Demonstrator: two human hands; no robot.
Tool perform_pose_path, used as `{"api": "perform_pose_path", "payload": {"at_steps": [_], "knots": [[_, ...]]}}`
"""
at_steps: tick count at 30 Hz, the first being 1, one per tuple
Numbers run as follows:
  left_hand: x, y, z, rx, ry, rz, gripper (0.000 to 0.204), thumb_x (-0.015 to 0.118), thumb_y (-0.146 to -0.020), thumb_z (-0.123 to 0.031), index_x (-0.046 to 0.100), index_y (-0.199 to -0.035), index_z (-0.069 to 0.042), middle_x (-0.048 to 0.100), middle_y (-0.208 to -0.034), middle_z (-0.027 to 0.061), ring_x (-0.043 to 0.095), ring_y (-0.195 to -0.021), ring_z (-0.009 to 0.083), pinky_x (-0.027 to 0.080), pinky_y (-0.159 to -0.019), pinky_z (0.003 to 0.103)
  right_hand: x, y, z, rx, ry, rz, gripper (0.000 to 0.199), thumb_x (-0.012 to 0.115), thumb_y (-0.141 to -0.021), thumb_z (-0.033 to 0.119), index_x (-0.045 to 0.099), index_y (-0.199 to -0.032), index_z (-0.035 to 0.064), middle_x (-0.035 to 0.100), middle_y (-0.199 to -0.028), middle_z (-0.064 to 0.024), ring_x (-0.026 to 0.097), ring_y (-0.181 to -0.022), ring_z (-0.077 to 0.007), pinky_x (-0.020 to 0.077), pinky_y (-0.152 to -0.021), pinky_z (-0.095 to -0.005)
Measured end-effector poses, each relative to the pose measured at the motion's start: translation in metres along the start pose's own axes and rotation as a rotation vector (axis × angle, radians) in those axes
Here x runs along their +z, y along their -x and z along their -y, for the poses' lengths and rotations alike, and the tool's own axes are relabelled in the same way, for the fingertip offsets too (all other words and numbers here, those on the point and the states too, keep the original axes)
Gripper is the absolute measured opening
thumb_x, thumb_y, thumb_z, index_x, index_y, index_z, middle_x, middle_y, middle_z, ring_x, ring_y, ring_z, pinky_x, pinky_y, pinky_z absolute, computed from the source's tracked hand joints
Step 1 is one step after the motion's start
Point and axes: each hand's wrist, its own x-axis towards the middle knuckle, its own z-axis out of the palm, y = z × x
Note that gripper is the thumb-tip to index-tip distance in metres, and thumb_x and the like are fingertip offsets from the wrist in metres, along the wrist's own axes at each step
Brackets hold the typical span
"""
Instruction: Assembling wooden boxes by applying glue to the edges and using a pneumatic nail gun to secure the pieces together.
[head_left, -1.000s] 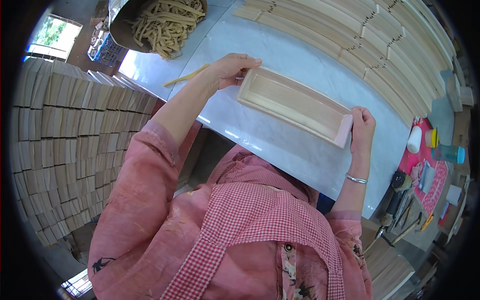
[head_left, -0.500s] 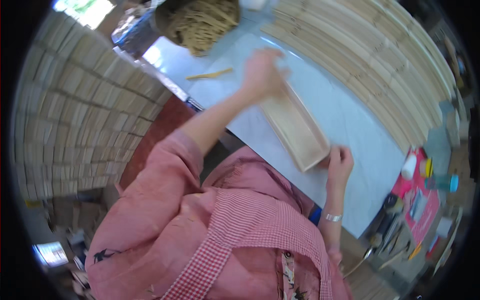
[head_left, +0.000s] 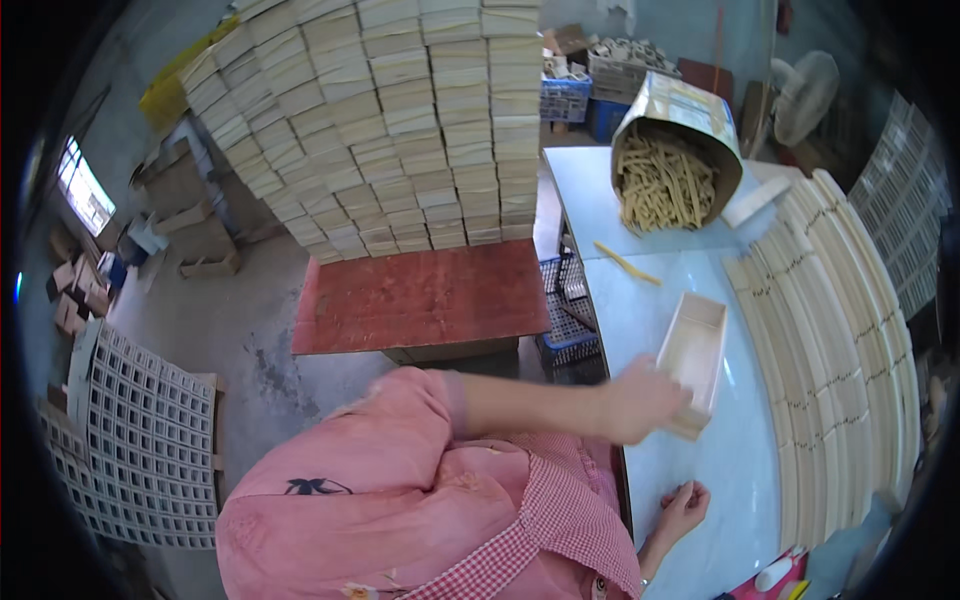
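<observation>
A shallow, open-topped pale wooden box (head_left: 697,345) is tilted over the white tabletop (head_left: 735,490). My left hand (head_left: 640,402) grips it near its near end, the arm stretched across from the left; motion blurs the fingers a little. Closer to me, by the table's near edge, my right hand (head_left: 684,508) is apart from the box with its fingers curled together. Whether anything small is inside those fingers is hidden. A thin yellowish strip (head_left: 627,263) lies on the table beyond the box.
A carton (head_left: 690,100) on its side holds many pale strips (head_left: 665,185). Long rows of stacked thin wooden pieces (head_left: 815,330) line the table's right side. Left of the table, a tall wall of stacked wooden pieces (head_left: 390,130) stands behind a red board (head_left: 425,295).
My view has swung to the left. The box has left my right hand's side and is now held by my left hand alone, with its near end lifted. My right hand has drawn away.
</observation>
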Motion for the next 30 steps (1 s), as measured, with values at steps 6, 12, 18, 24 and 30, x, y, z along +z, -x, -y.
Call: {"api": "perform_pose_path", "payload": {"at_steps": [6,12,18,24,30], "knots": [[-0.198,0.060,0.063,-0.082,0.002,-0.673,0.041,0.060,-0.065,0.006,0.059,-0.104,-0.005,0.061,-0.098,0.0108,0.057,-0.084,0.0311,0.050,-0.076,0.040,0.005,0.002,0.010,-0.058,0.158,-0.010,0.010,0.055,-0.097,0.012,0.056,-0.099,0.0028,0.058,-0.080,-0.0058,0.052,-0.059,-0.0121,0.0466,-0.052,-0.0243],[-0.392,0.178,0.143,-0.419,-1.156,-1.339,0.044,0.067,-0.072,-0.010,0.057,-0.113,0.004,0.063,-0.108,0.0234,0.060,-0.089,0.0435,0.049,-0.081,0.050,0.012,0.003,0.011,-0.050,0.437,-0.086,0.014,0.056,-0.097,0.015,0.059,-0.100,0.0013,0.059,-0.080,-0.0086,0.055,-0.061,-0.0168,0.0477,-0.054,-0.0286],[-0.605,0.310,0.285,-1.190,-1.495,-0.991,0.044,0.062,-0.074,-0.009,0.058,-0.116,0.005,0.061,-0.110,0.0262,0.059,-0.093,0.0454,0.049,-0.086,0.053,0.072,-0.012,0.011,-0.224,0.482,-0.028,0.015,0.058,-0.096,0.016,0.060,-0.100,0.0011,0.060,-0.080,-0.0096,0.055,-0.062,-0.0186,0.0482,-0.057,-0.0305],[-0.644,0.325,0.370,-1.114,-1.304,-0.929,0.048,0.068,-0.075,-0.018,0.058,-0.116,0.005,0.060,-0.112,0.0280,0.058,-0.098,0.0468,0.048,-0.089,0.052,0.121,-0.026,0.027,-0.451,0.519,-0.023,0.017,0.059,-0.094,0.017,0.061,-0.099,0.0008,0.060,-0.080,-0.0108,0.055,-0.064,-0.0208,0.0487,-0.061,-0.0327],[-0.662,0.347,0.406,-1.049,-1.132,-0.862,0.053,0.074,-0.076,-0.027,0.059,-0.116,0.005,0.059,-0.113,0.0298,0.056,-0.103,0.0481,0.048,-0.092,0.052,0.150,-0.049,0.045,-0.689,0.556,0.003,0.019,0.061,-0.092,0.018,0.061,-0.098,0.0006,0.061,-0.080,-0.0120,0.056,-0.066,-0.0230,0.0492,-0.065,-0.0349]]}}
